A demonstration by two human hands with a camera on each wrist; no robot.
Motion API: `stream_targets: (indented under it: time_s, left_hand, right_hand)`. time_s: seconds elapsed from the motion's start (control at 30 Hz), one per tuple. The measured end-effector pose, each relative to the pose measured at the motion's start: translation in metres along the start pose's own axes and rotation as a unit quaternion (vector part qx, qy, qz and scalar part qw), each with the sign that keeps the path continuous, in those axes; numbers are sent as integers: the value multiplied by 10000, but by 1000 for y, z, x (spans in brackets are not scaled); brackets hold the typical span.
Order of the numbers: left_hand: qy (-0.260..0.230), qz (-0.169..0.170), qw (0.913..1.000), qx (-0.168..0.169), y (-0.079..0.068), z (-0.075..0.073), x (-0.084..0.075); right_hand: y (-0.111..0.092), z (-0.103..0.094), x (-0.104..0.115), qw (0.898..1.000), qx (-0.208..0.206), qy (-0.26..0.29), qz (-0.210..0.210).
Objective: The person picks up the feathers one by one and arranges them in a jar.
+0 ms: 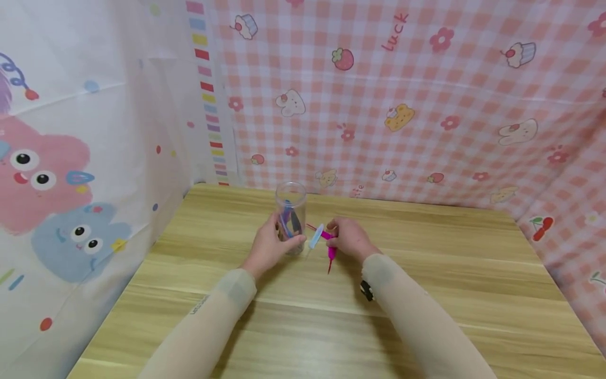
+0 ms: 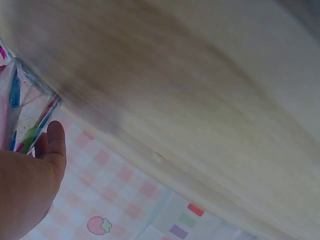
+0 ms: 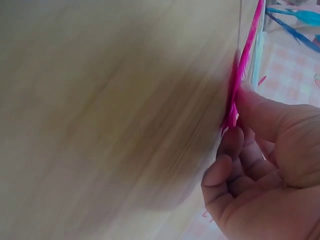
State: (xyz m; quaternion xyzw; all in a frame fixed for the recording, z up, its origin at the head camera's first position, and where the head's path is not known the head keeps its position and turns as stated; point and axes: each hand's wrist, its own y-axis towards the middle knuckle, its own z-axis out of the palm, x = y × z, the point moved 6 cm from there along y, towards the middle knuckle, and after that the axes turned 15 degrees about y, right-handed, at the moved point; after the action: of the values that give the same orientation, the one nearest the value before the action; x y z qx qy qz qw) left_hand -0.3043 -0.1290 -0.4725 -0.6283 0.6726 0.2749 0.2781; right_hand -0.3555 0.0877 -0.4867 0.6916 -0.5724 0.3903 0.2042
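In the head view, a clear cylindrical jar (image 1: 291, 196) stands on the table, holding slim blue, purple and dark pieces. My left hand (image 1: 273, 246) grips its side, thumb toward the front. In the left wrist view, the jar (image 2: 35, 107) shows at the left edge, partly out of frame. My right hand (image 1: 351, 239) pinches a slim magenta piece (image 1: 332, 252) with a thin red end, close over the table. The right wrist view shows thumb and forefinger at that magenta piece (image 3: 233, 112). Between the hands lies a light blue piece (image 1: 316, 237) with a thin pale tail.
The wood-grain table (image 1: 303, 337) ends at the back against a pink checked cloth (image 1: 360, 137). A white cloth with cartoon figures (image 1: 61, 184) hangs on the left. A small black object (image 1: 366, 290) shows at the right wrist.
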Motion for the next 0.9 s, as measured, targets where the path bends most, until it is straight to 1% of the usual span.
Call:
stream_targets:
  time_s: [0.07, 0.13, 0.27, 0.37, 0.53, 0.7, 0.9]
  left_hand:
    - [31, -8, 10000, 1, -1, -1, 0]
    - [61, -25, 10000, 9, -1, -1, 1]
    - [94, -34, 9999, 16, -1, 0, 2]
    - [146, 19, 9999, -21, 0, 0, 2]
    - [167, 81, 9998, -53, 0, 0, 1]
    - [154, 127, 9998, -41, -1, -1, 0]
    - [120, 143, 9998, -19, -1, 0, 0]
  right_hand:
    - [-1, -1, -2, 10000, -15, 55, -68]
    - [-2, -2, -4, 9999, -31, 90, -38]
    - [-4, -6, -9, 9994, -148, 129, 272]
    - [-5, -8, -10, 9988, -120, 177, 430]
    - [-6, -9, -7, 9985, 94, 392, 375]
    - [-9, -11, -6, 9981, 160, 466, 363]
    - [-7, -13, -8, 9990, 110, 208, 372]
